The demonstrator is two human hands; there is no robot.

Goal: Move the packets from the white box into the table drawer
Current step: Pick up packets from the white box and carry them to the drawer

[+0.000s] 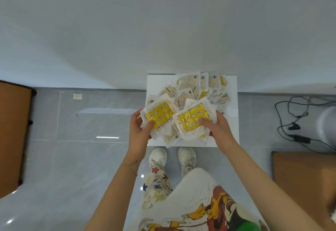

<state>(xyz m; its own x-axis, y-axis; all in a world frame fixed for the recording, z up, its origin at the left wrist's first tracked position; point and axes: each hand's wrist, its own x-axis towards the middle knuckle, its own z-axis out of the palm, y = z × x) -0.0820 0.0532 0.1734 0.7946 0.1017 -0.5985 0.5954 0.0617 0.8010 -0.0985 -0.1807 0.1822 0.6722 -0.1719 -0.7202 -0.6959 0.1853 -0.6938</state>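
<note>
L hand (140, 128) & R hand (217, 128) each pinch a thick, glossy stack of packets (161, 115) just above the white box (233, 103); risk: overfull grips, so outer packets may slip to the floor en route to the drawer (not in view).

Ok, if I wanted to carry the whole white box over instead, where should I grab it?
Probably by its left and right walls, one hand coming in from each side. The white box is wide, open on top and heaped with loose packets, so a level two-sided grip should keep them in.
</note>
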